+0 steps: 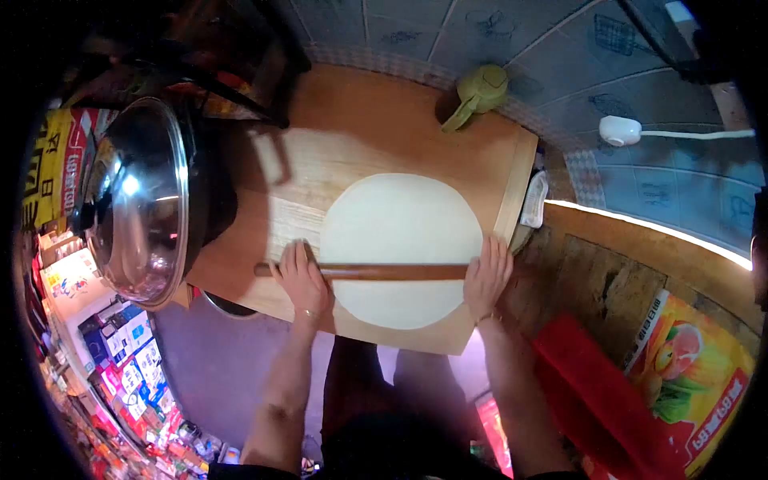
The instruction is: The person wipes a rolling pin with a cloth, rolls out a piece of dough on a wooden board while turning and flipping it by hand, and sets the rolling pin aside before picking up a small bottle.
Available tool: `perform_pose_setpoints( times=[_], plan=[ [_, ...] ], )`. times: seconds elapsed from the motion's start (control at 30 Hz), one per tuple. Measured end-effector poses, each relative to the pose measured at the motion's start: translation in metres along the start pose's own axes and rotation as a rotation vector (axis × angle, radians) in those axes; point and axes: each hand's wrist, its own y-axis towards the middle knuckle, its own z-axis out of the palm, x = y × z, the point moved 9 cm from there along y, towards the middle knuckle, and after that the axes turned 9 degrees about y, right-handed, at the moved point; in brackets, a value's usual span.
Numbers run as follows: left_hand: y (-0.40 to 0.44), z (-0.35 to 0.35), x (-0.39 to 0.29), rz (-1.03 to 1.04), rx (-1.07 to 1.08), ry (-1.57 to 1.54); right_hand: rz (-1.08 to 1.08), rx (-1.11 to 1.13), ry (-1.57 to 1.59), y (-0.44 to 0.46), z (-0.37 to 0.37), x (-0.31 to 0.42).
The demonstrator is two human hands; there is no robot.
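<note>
A large, thin round sheet of dough lies flat on a wooden board. Across its lower half rests a dark brown rolling pin, roughly level from left to right. My left hand lies over the pin near its left end, just beside the dough's left edge, with the fingers spread. At the right end, my right hand rests over the pin by the dough's right edge, fingers apart and pointing away from me. Both palms face down, and the pin's right tip is hidden under the hand.
A glass lid leans over a dark pot at the left. A green pitcher stands at the board's back edge by the tiled wall. At the lower right are a red cloth-like item and a colourful bag.
</note>
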Motion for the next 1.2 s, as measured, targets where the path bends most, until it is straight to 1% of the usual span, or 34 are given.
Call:
perform_pose_setpoints(
  times=[0.07, 0.1, 0.13, 0.17, 0.2, 0.27, 0.3, 0.33, 0.37, 0.4, 0.47, 0.5, 0.57, 0.6, 0.67, 0.7, 0.73, 0.77, 0.8, 0.87, 0.9, 0.93, 1.0, 1.03, 1.13, 1.17, 1.2],
  plan=[
    [0.056, -0.001, -0.016, 0.008, 0.048, 0.025, -0.073, -0.049, 0.049, 0.043, 0.003, -0.003],
    [0.078, -0.008, -0.026, 0.048, -0.02, 0.015, -0.095, -0.069, 0.058, 0.064, 0.0, -0.001],
    [0.097, -0.003, -0.027, 0.046, -0.008, -0.029, -0.121, -0.094, 0.068, 0.086, -0.006, 0.004],
    [0.122, -0.006, -0.034, 0.066, -0.071, -0.055, -0.119, -0.101, 0.071, 0.11, -0.012, 0.008],
    [0.129, -0.012, -0.038, 0.086, -0.118, -0.08, -0.154, -0.097, 0.024, 0.124, -0.02, 0.017],
    [0.119, -0.02, -0.035, 0.128, -0.108, -0.056, -0.19, -0.1, -0.028, 0.118, -0.029, 0.021],
    [0.124, -0.021, -0.037, 0.167, -0.12, -0.037, -0.163, -0.116, 0.007, 0.11, -0.032, 0.014],
    [0.103, -0.017, -0.027, 0.176, -0.106, -0.041, -0.115, -0.105, 0.031, 0.08, -0.02, -0.004],
    [0.067, -0.002, -0.011, 0.178, -0.013, 0.002, -0.066, -0.096, 0.054, 0.049, -0.007, -0.021],
    [0.06, 0.011, -0.004, 0.174, 0.047, 0.046, -0.07, -0.109, 0.053, 0.035, -0.014, -0.016],
    [0.079, 0.01, -0.011, 0.169, -0.013, 0.043, 0.013, -0.07, -0.033, 0.02, -0.009, -0.014],
    [0.076, -0.001, -0.017, 0.164, -0.019, 0.045, 0.029, -0.045, -0.037, 0.022, -0.01, -0.015],
    [0.12, 0.001, -0.031, 0.173, -0.034, 0.015, -0.061, -0.135, -0.02, 0.074, -0.011, -0.01],
    [0.136, 0.001, -0.038, 0.194, -0.045, 0.028, -0.062, -0.129, -0.017, 0.091, -0.009, -0.013],
    [0.172, 0.0, -0.045, 0.121, 0.011, -0.166, -0.053, -0.11, 0.08, 0.134, -0.008, -0.021],
    [0.187, 0.006, -0.045, 0.044, 0.105, -0.085, -0.039, -0.101, 0.079, 0.15, -0.012, -0.02],
    [0.195, 0.006, -0.047, 0.182, -0.06, -0.053, -0.081, -0.142, 0.065, 0.159, -0.024, -0.011],
    [0.188, 0.002, -0.04, 0.146, -0.062, -0.114, -0.14, -0.207, 0.053, 0.167, -0.034, -0.002],
    [0.194, -0.003, -0.038, 0.12, -0.099, -0.184, -0.149, -0.234, 0.053, 0.168, -0.034, -0.003],
    [0.156, -0.001, -0.026, 0.041, 0.019, -0.021, -0.01, 0.007, -0.17, 0.115, 0.001, -0.024],
    [0.131, 0.009, -0.021, 0.169, -0.102, 0.08, -0.092, -0.168, -0.052, 0.08, -0.007, -0.015],
    [0.116, 0.01, -0.016, 0.196, -0.191, 0.05, -0.011, -0.115, -0.04, 0.071, -0.003, -0.016],
    [0.135, 0.006, -0.022, 0.151, -0.129, 0.056, -0.13, -0.196, -0.096, 0.083, -0.005, -0.012],
    [0.153, 0.003, -0.03, 0.155, -0.083, 0.004, -0.122, -0.186, -0.093, 0.094, -0.007, -0.01],
    [0.191, 0.012, -0.032, 0.134, -0.083, -0.025, -0.146, -0.119, -0.045, 0.147, -0.01, 0.001],
    [0.203, 0.013, -0.036, 0.216, -0.118, -0.019, -0.128, -0.11, -0.034, 0.156, -0.009, -0.002],
    [0.213, 0.018, -0.035, 0.214, -0.122, -0.012, -0.108, -0.105, -0.021, 0.166, -0.004, -0.006]
  ],
)
